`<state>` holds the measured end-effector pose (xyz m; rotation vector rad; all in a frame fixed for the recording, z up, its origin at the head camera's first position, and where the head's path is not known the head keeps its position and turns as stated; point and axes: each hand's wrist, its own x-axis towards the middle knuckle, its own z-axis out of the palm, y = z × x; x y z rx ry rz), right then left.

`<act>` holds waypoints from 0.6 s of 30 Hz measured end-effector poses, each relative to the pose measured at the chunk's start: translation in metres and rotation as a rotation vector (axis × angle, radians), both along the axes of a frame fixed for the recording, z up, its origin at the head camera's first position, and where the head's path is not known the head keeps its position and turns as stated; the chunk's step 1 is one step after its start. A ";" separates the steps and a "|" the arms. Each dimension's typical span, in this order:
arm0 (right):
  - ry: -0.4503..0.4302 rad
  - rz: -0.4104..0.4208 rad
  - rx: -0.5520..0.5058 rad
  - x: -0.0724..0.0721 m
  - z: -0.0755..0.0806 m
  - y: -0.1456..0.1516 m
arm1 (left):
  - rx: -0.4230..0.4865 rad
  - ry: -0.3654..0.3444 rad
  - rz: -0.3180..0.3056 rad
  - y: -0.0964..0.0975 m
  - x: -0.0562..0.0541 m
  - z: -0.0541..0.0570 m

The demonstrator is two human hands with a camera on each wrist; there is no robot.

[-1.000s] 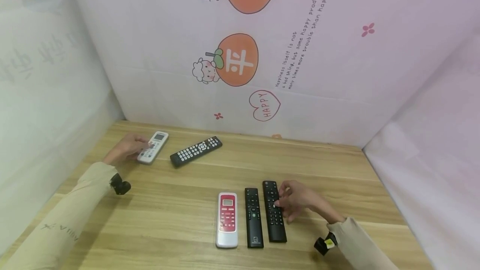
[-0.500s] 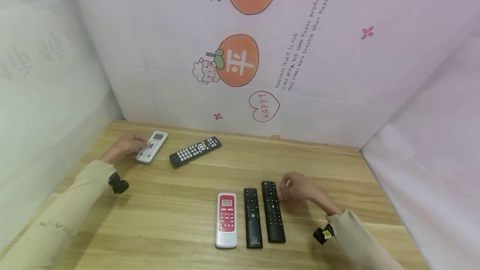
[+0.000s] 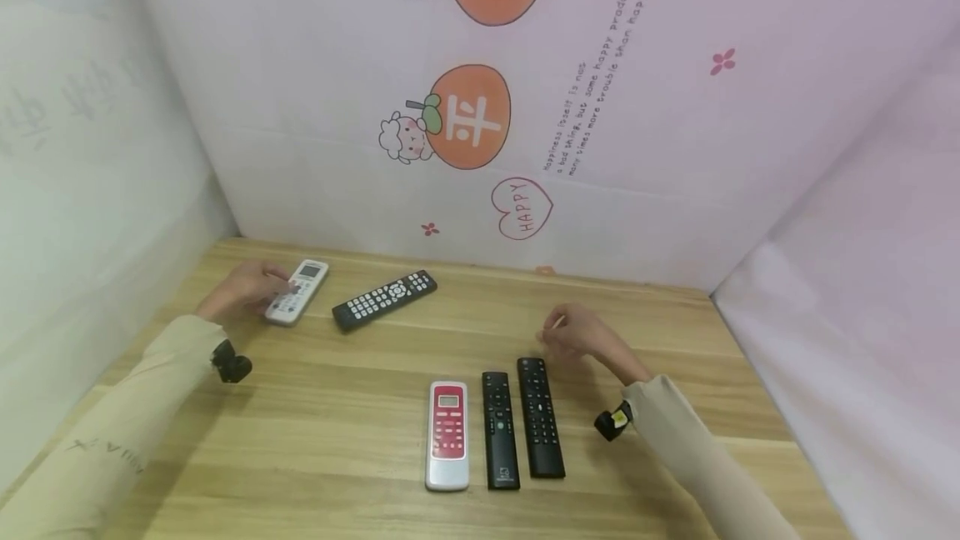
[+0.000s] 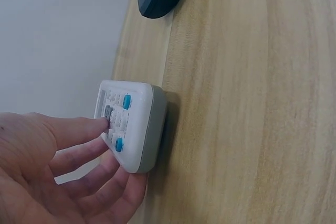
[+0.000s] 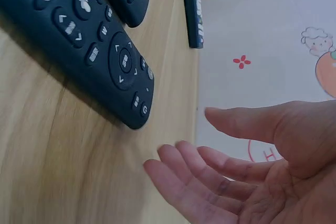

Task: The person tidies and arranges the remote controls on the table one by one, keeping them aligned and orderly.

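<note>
At the back left, my left hand holds a white remote control. In the left wrist view the thumb lies on the buttons of this remote, while the fingers curl under its edge. My right hand hovers behind the top end of a black remote, thumb and fingers apart, with nothing between them. The right wrist view shows that remote lying on the wood, clear of the fingertips.
Beside the rightmost black remote lie a slimmer black remote and a red-and-white remote. Another black remote with white buttons lies slantwise near the back edge. Printed cloth walls enclose the wooden table.
My right hand has left the side of the rightmost black remote and moved back past its top end. The left hand stays at the white remote.
</note>
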<state>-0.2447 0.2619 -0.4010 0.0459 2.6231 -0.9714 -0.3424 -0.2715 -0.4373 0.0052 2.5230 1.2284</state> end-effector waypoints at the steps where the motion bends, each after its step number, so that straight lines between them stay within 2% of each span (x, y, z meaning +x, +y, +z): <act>1: -0.005 -0.017 -0.009 -0.003 -0.002 -0.002 | 0.009 -0.004 0.003 0.000 0.000 0.000; 5: 0.014 -0.033 -0.006 -0.012 -0.005 -0.009 | 0.012 -0.009 0.004 -0.002 0.000 -0.002; 11: 0.045 -0.003 -0.034 -0.021 -0.009 -0.020 | 0.029 -0.019 0.006 -0.003 0.000 -0.003; 18: 0.026 -0.013 -0.023 -0.020 -0.012 -0.028 | 0.010 -0.017 0.005 -0.002 0.001 -0.002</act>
